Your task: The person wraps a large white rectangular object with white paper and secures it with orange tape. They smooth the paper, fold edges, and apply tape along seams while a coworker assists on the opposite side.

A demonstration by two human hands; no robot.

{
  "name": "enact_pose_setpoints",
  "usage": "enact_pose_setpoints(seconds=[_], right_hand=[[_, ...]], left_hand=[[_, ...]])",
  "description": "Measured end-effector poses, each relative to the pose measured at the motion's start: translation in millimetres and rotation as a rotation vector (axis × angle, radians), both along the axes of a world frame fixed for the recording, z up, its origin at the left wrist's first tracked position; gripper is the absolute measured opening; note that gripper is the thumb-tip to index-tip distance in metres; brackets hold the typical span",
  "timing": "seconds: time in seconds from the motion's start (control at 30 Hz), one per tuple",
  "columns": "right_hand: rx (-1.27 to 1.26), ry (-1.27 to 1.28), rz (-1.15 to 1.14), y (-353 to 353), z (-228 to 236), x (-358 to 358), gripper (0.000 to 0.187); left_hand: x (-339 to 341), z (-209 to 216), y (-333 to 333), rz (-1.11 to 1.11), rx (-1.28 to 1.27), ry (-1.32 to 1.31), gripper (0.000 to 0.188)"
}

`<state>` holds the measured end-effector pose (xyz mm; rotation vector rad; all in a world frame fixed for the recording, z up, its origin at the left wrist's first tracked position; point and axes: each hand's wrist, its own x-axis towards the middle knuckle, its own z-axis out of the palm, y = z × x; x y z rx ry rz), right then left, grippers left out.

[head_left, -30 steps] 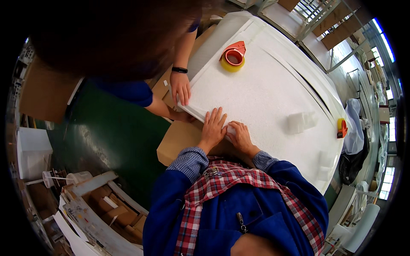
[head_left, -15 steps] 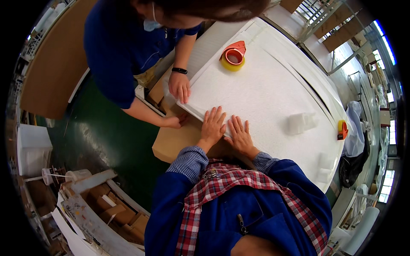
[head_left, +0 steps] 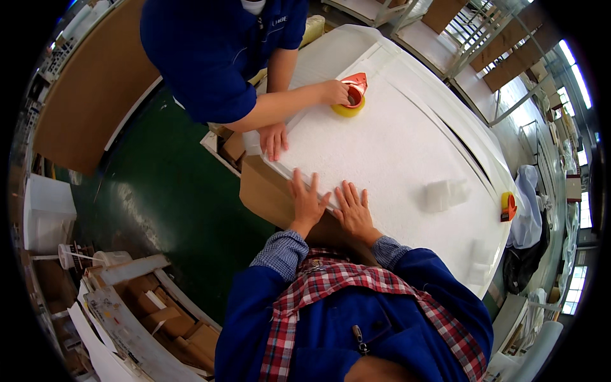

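The left hand (head_left: 307,202) is laid at the near edge of the white sheet (head_left: 394,153), its fingers spread and nothing gripped. The right hand (head_left: 354,213) is rested just beside it, its fingers likewise extended and nothing held. Below the edge, brown card (head_left: 264,191) is seen. At the near-left corner, 1 co-worker's hand (head_left: 273,140) is placed; by the other hand (head_left: 335,93), 1 tape dispenser (head_left: 348,110) is touched. The sheet is spread broadly flat, so laying out is judged done. Whether the edge has been fastened cannot be told. Toward the far side, a dark slit (head_left: 468,144) is left open. Farther right, a pale block (head_left: 447,194) and a 2nd dispenser (head_left: 508,207) are untouched.
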<state>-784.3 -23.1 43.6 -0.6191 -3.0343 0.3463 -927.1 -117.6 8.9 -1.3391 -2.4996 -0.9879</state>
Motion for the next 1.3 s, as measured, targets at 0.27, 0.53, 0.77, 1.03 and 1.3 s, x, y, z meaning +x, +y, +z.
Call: enact_pose_setpoints(seconds=[0.27,0.53,0.77,1.03,1.3], right_hand=[[0.035,0.0,0.022,-2.0,-2.4,-2.3,0.06],[0.028,-0.053,0.009,0.1,-3.3,-0.1,0.06],[0.03,-0.063,0.009,1.8,-3.1,-0.3,0.062],[0.028,-0.036,0.016,-4.2,0.6,-2.3,0.062],[0.063,-0.018,-0.014,-0.2,-9.9,3.7,0.065]], left_hand=[[-9.4,-81.5,-28.8,0.219,-0.191,-0.149,0.055],[-25.4,-122.0,-33.6,0.003,-0.444,-0.321,0.051],[-19.0,-144.1,-23.9,-0.035,-0.641,-0.362,0.053],[-16.7,-150.1,-28.9,-0.02,-0.653,-0.335,0.054],[-15.9,-150.4,-27.5,-0.079,-0.635,-0.236,0.051]])
